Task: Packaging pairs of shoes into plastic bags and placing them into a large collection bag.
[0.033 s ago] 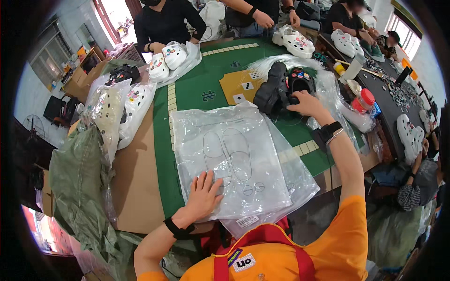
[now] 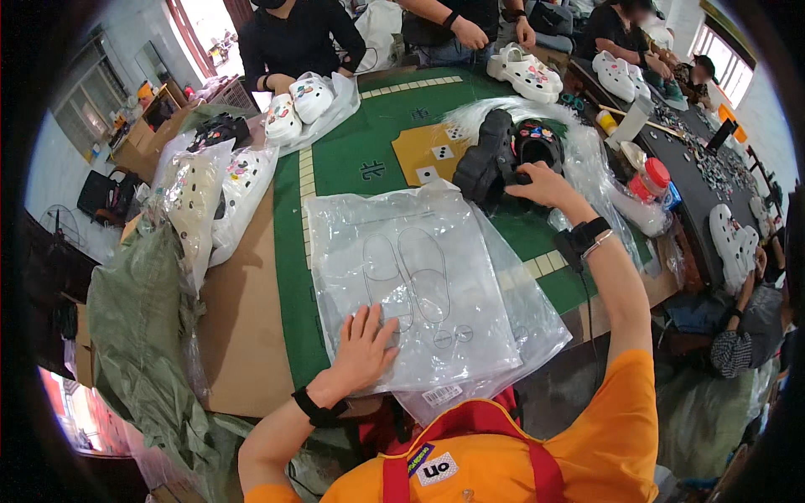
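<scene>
My left hand (image 2: 365, 348) lies flat, fingers spread, on a clear plastic bag (image 2: 470, 335) printed with outlines of two shoe soles. Under that bag, more clear bags stick out to the right and toward me. Beyond them stands a pair of black clogs: one tipped on its side with its thick sole (image 2: 484, 155) showing, the other clog (image 2: 537, 142) with colourful charms on its upper. My right hand (image 2: 541, 184) reaches to this pair, its fingers closed at the near end of the black clogs. The fingertips are partly hidden against the dark rubber.
A green mat (image 2: 335, 176) covers the table. Bagged white clogs (image 2: 239, 197) lie at the left beside green sacking (image 2: 138, 327). Across the table, a person handles white clogs (image 2: 312, 99). Clear wrapping (image 2: 587, 155), a red-lidded jar (image 2: 650, 180) and a dark table (image 2: 696, 159) of small charms are at right.
My right hand has shifted very slightly to the left at the black clogs, which have moved a little with it. My left hand stays on the bag.
</scene>
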`<state>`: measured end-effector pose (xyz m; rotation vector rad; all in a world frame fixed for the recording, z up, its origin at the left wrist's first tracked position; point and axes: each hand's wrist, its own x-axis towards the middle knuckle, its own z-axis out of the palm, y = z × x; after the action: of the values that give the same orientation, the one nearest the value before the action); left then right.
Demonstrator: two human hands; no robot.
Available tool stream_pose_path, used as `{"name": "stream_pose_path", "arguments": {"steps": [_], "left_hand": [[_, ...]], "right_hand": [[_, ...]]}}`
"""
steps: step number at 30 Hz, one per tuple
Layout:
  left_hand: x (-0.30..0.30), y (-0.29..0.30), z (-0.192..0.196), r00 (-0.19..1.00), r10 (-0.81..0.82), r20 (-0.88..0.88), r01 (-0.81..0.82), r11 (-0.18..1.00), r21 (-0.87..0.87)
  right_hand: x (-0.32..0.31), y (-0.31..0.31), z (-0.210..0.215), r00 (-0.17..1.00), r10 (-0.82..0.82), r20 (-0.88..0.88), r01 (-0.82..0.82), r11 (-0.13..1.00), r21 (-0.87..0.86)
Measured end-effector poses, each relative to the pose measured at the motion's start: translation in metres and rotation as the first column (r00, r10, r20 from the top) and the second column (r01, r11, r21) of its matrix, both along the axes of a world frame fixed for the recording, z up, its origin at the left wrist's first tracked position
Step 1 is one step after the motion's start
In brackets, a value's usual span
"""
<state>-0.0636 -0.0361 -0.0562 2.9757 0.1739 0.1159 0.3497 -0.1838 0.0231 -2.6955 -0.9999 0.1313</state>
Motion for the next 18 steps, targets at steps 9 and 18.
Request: {"name": "stream_pose_path", "arguments": {"steps": [9,18], "left_hand": [[-0.002,0.001,0.0,1.0,0.004,0.001,-0.004,0.999,-0.034],[0.001,0.0,-0.005,0.998,0.007,0.059,-0.009,1.0,0.025]], "right_hand": [[-0.016,0.022,-0.026,0.966,-0.202,0.159,0.185,0.976,0.113],[0.051,0.005,-0.022,0.928,-0.33,-0.175,0.371,0.769,0.521]]}}
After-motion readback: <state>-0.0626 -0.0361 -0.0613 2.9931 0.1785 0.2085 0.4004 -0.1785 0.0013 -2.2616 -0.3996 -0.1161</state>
